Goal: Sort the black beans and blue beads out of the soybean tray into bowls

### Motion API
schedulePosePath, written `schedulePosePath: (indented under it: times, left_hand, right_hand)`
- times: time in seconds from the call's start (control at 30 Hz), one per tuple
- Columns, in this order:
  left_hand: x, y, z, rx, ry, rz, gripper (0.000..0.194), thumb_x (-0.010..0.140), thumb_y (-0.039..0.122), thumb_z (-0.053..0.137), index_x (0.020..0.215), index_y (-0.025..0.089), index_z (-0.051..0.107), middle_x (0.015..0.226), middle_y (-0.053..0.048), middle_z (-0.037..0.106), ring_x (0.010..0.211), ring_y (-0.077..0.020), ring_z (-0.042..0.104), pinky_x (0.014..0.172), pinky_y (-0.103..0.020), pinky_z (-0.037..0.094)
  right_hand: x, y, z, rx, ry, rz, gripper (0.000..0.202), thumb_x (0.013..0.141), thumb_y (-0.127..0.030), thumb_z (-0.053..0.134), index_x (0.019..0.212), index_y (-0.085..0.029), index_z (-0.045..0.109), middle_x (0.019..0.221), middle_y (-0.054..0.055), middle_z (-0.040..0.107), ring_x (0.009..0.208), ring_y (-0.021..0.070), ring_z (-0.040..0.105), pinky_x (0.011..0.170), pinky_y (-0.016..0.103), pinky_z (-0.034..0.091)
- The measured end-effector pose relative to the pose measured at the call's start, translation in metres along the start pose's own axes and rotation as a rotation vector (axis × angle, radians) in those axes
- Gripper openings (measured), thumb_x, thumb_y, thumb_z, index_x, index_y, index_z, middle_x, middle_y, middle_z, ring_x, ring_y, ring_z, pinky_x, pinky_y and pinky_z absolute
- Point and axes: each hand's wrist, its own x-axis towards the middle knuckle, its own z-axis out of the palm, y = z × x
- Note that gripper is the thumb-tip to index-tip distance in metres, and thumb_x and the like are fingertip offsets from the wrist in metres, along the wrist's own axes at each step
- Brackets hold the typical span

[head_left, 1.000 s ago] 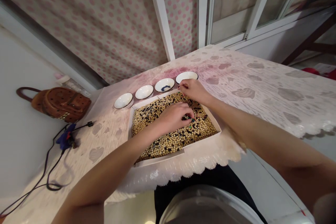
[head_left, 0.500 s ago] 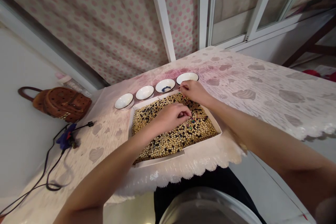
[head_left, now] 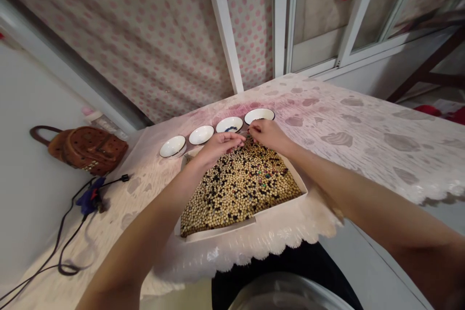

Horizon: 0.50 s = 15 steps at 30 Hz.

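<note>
A shallow white box (head_left: 279, 206) is filled with small round beads (head_left: 236, 189), mostly tan with many black ones and a few coloured ones at the right. Over its far edge, my left hand (head_left: 223, 146) points right, thumb and fingers drawn together. My right hand (head_left: 269, 134) is closed in a pinch beside it, near the box's far right corner. The fingertips of both hands are close to each other; anything between them is too small to make out. Behind the hands are a bowl with dark blue beads (head_left: 229, 125) and a white bowl with a dark rim (head_left: 259, 115).
Two more white bowls, the left one (head_left: 173, 146) and its neighbour (head_left: 201, 134), continue the row behind the box. A brown backpack-shaped bag (head_left: 87, 147), a blue object with black cables (head_left: 90, 198) and a patterned tablecloth (head_left: 337, 138) are also in view.
My left hand has risen from the beads in the middle of the box and moved away from me, up to my right hand. My right hand has stayed nearly in place.
</note>
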Motion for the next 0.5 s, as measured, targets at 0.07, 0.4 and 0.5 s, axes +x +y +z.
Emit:
schedulePosePath:
  times: [0.07, 0.4, 0.5]
  left_hand:
    - [0.015, 0.000, -0.009, 0.142, 0.089, 0.048, 0.021, 0.086, 0.030, 0.065, 0.100, 0.016, 0.073, 0.094, -0.008, 0.074, 0.076, -0.0128, 0.064, 0.067, -0.023, 0.047]
    - [0.066, -0.022, -0.042, 0.698, 0.339, 0.124, 0.011, 0.078, 0.014, 0.065, 0.080, 0.016, 0.076, 0.083, -0.005, 0.075, 0.078, -0.0189, 0.067, 0.079, -0.030, 0.051]
    - [0.064, -0.024, -0.044, 0.763, 0.304, 0.118, 0.016, 0.079, 0.012, 0.063, 0.084, 0.018, 0.077, 0.086, -0.005, 0.076, 0.081, -0.0197, 0.067, 0.080, -0.030, 0.051]
  right_hand:
    - [0.000, 0.000, 0.000, 0.011, -0.006, 0.009, 0.022, 0.088, -0.018, 0.050, 0.073, -0.017, 0.066, 0.058, 0.001, 0.065, 0.055, 0.0120, 0.053, 0.058, 0.025, 0.034]
    - [0.001, -0.001, -0.001, -0.007, -0.007, 0.021, 0.023, 0.089, -0.019, 0.050, 0.074, -0.016, 0.068, 0.060, 0.002, 0.066, 0.054, 0.0122, 0.053, 0.057, 0.025, 0.034]
    - [0.001, -0.001, 0.000, 0.003, -0.010, 0.019, 0.023, 0.089, -0.018, 0.050, 0.074, -0.017, 0.068, 0.061, 0.002, 0.067, 0.053, 0.0115, 0.052, 0.057, 0.025, 0.034]
